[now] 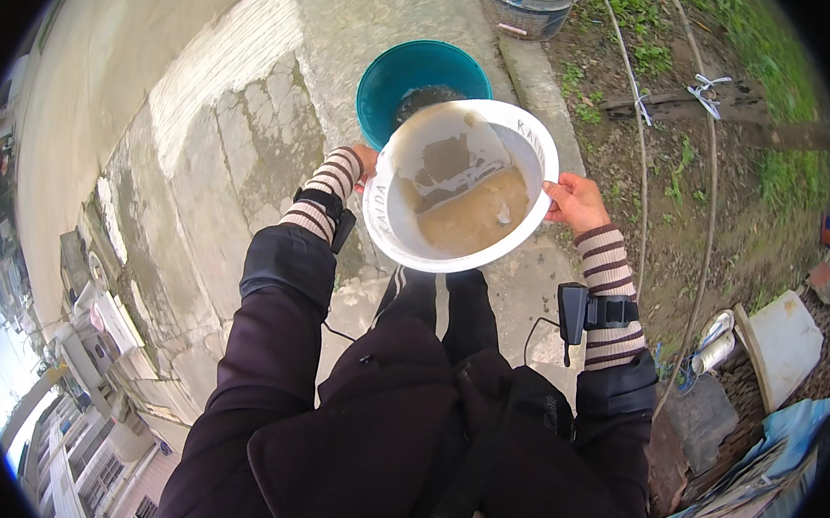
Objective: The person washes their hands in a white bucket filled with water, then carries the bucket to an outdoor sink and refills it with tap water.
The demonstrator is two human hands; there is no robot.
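Note:
A round white plastic basin (397, 223) is held up in front of my legs. My left hand (368, 165) grips its left rim, and my right hand (573, 201) grips the right rim with the thumb on top. Murky brown liquid (472, 216) lies in the near part of the basin, with a small pale lump in it. The far part of the basin's floor shows wet, with a patch of brown residue. Just beyond, partly hidden by the white basin, a teal basin (391, 77) stands on the concrete and holds something dark and wet, too unclear to name.
A bucket (526, 14) stands at the far edge of the concrete path (249, 153). To the right, ropes (713, 171) tied with white strips run over soil and weeds. White slabs (784, 342) and rubble lie at the lower right.

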